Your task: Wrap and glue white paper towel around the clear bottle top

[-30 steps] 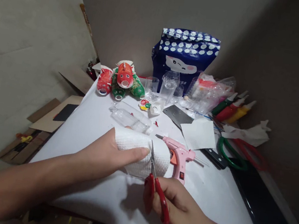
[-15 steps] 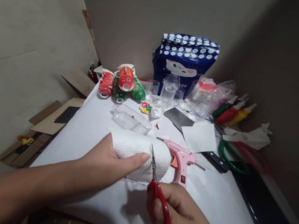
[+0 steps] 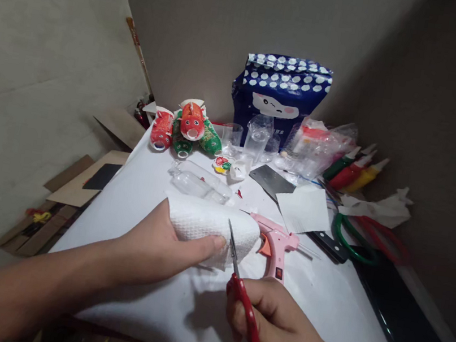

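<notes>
My left hand (image 3: 182, 247) grips a folded, textured white paper towel (image 3: 207, 219), its thumb pressed on the near face and the other fingers hidden behind. In my right hand (image 3: 271, 309) are red-handled scissors (image 3: 245, 305), pointing up and away from me. Their blades lie across the paper towel just right of my left thumb and look nearly closed. Right behind the towel lies a pink glue gun (image 3: 277, 241) with an orange trigger. Two clear plastic bottles (image 3: 199, 183) rest on their sides beyond my left hand.
Red and green fish-like figures (image 3: 192, 121) sit at the back left. A blue bag (image 3: 278, 104) stands by the wall. On the right are a cleaver (image 3: 271, 180), white paper (image 3: 304, 210), paint bottles (image 3: 352, 172), large green-handled scissors (image 3: 340, 239) and a black board (image 3: 406, 323). Cardboard (image 3: 80, 183) stands left of the table.
The scissors' handles have come together and the blades have closed across the paper towel. The towel's right part has shifted, and its lower edge now hangs differently below my thumb.
</notes>
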